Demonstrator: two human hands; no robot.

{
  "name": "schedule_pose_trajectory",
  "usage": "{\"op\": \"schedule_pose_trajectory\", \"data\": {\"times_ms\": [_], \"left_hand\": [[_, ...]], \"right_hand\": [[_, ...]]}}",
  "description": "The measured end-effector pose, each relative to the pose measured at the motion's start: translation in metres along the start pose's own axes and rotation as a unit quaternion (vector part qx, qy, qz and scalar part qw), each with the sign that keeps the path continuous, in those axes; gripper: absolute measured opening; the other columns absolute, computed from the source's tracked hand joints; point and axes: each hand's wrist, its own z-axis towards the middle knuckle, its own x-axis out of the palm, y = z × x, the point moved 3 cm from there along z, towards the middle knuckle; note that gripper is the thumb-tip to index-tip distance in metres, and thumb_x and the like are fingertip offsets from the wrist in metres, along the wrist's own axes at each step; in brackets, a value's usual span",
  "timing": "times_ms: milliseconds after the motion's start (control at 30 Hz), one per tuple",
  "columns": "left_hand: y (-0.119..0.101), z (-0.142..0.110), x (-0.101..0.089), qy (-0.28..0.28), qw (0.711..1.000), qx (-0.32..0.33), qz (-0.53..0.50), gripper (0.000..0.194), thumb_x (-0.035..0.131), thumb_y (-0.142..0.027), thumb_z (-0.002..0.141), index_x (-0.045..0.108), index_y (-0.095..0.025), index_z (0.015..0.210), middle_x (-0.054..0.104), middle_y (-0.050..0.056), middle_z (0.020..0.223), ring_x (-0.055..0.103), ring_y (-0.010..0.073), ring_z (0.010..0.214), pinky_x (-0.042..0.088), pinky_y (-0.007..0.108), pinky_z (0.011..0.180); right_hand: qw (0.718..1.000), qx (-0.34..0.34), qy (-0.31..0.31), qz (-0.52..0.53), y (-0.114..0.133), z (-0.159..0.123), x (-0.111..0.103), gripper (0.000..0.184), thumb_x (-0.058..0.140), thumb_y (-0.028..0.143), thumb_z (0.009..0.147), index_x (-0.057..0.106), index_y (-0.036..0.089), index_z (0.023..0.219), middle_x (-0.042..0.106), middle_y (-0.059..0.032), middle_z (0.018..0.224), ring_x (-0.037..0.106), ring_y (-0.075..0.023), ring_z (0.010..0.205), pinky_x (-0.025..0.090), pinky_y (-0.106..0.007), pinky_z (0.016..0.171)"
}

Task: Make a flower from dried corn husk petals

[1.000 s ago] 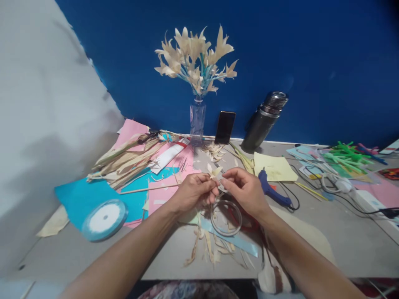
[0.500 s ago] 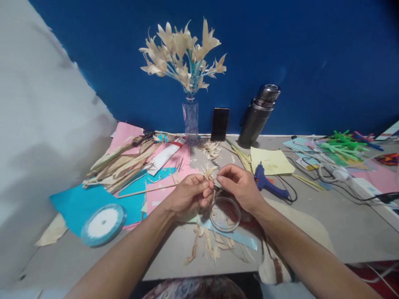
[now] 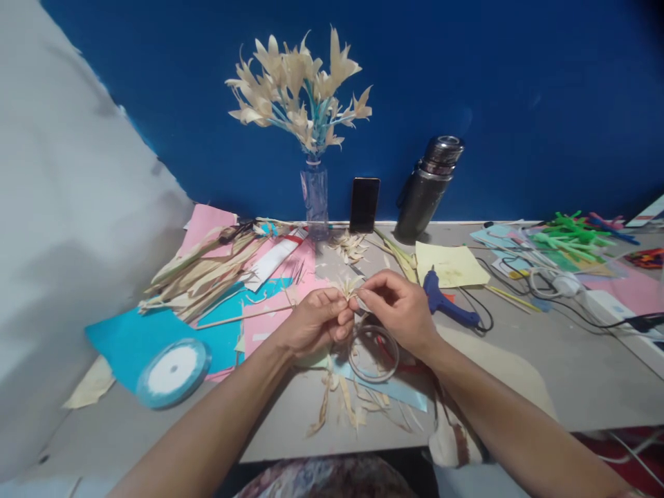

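Pinched in my left hand (image 3: 319, 319) is a small husk flower (image 3: 348, 287), its pale pointed petals spreading above the fingertips. My right hand (image 3: 397, 308) is closed, thumb and forefinger together at the flower's base, touching it or something thin there that I cannot make out. Just below my hands lies a clear tape ring (image 3: 373, 354) on the table. Dry husk scraps (image 3: 342, 401) and a light blue strip (image 3: 409, 394) are spread near the table's front edge.
A clear bottle (image 3: 314, 197) with husk flowers (image 3: 301, 83), a phone (image 3: 364, 205) and a dark flask (image 3: 429, 190) stand at the back. A blue glue gun (image 3: 447, 304) lies right, a ribbon spool (image 3: 173, 373) left, with dried husks (image 3: 207, 270) behind it. Cables run to a power strip (image 3: 622, 325).
My right fingertips have moved slightly left, closer to the flower and my left fingers. My left hand keeps its hold. The whole view has shifted a little.
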Motion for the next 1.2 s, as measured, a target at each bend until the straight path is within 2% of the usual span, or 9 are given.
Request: {"op": "schedule_pose_trajectory", "data": {"times_ms": [133,267,367,567,733,933,1200], "left_hand": [[0.001,0.002,-0.005,-0.021,0.999,0.004,0.033,0.023,0.074,-0.028,0.081,0.069,-0.008,0.091,0.053,-0.002,0.06,0.052,0.0078,0.048,0.038,0.021,0.049],[0.001,0.002,-0.006,-0.029,0.998,-0.008,0.055,0.027,0.076,-0.029,0.08,0.07,-0.008,0.093,0.053,-0.003,0.06,0.053,0.0081,0.048,0.04,0.021,0.05],[0.0,0.002,-0.006,-0.028,0.997,-0.017,0.067,0.024,0.075,-0.03,0.08,0.069,-0.009,0.088,0.055,-0.002,0.06,0.054,0.0091,0.048,0.041,0.022,0.05],[0.0,0.003,-0.006,-0.034,0.996,-0.023,0.084,0.031,0.072,-0.034,0.083,0.06,-0.011,0.067,0.057,0.001,0.055,0.054,0.0092,0.048,0.041,0.021,0.052],[-0.001,0.002,-0.006,-0.044,0.993,-0.015,0.11,0.03,0.072,-0.035,0.083,0.06,-0.012,0.068,0.058,0.002,0.055,0.055,0.0097,0.049,0.041,0.021,0.052],[-0.003,0.0,-0.004,-0.032,0.989,-0.025,0.144,0.035,0.071,-0.039,0.084,0.06,-0.012,0.065,0.059,0.003,0.053,0.054,0.0095,0.047,0.04,0.021,0.05],[-0.001,0.0,-0.002,-0.031,0.992,-0.041,0.117,0.03,0.074,-0.034,0.081,0.062,-0.011,0.067,0.058,0.001,0.052,0.053,0.0086,0.045,0.04,0.019,0.047]], "right_hand": [[0.979,-0.154,-0.043,-0.13,0.008,-0.004,-0.005,0.01,0.061,0.015,0.085,0.064,0.02,0.077,0.065,-0.0018,0.075,0.057,-0.0136,0.065,0.044,-0.027,0.061],[0.947,-0.237,-0.032,-0.213,0.011,-0.003,-0.008,0.011,0.059,0.012,0.087,0.063,0.02,0.08,0.067,-0.0043,0.077,0.061,-0.0169,0.073,0.046,-0.028,0.065],[0.93,-0.271,-0.018,-0.249,0.013,-0.003,-0.009,0.012,0.058,0.013,0.088,0.063,0.02,0.08,0.068,-0.0044,0.076,0.063,-0.0181,0.076,0.046,-0.029,0.067],[0.922,-0.277,0.01,-0.271,0.014,-0.004,-0.009,0.011,0.058,0.015,0.088,0.063,0.021,0.079,0.068,-0.0044,0.077,0.064,-0.0185,0.076,0.047,-0.029,0.068],[0.936,-0.257,0.02,-0.24,0.015,-0.003,-0.01,0.011,0.057,0.014,0.087,0.061,0.021,0.079,0.067,-0.0035,0.075,0.063,-0.0175,0.074,0.046,-0.028,0.066],[0.94,-0.243,0.016,-0.239,0.013,-0.003,-0.009,0.013,0.057,0.012,0.085,0.061,0.021,0.076,0.067,-0.0027,0.073,0.063,-0.0168,0.073,0.046,-0.028,0.066],[0.91,-0.278,-0.005,-0.308,0.015,-0.006,-0.007,0.013,0.058,0.013,0.086,0.061,0.021,0.075,0.066,-0.004,0.073,0.063,-0.0184,0.074,0.044,-0.029,0.065]]}}
